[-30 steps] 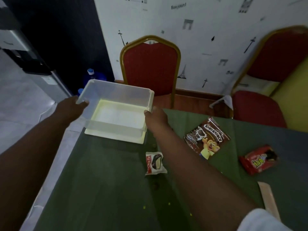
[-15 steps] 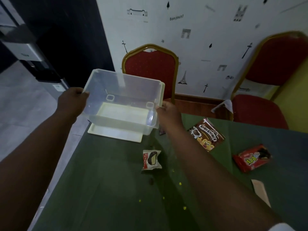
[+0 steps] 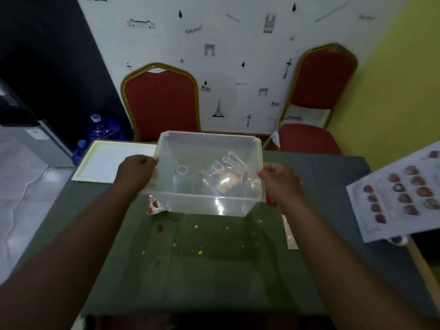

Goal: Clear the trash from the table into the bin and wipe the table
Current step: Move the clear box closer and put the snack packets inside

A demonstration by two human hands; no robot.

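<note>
- Left hand and right hand each clamp a side rim of the clear bin, which hangs between them above the middle of the table.
- Half a second ago the bin was over its lid; the lid now lies alone at the far-left corner.
- A wrapper is half hidden under the bin; a packet seen through the bin's base is blurred.

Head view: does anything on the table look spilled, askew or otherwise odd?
Yes. Yellow crumbs and dark red spots lie scattered on the table, nearer than the bin. The left hand and right hand hold the bin tilted over a wrapper; a lid lies apart at the far left corner.
</note>
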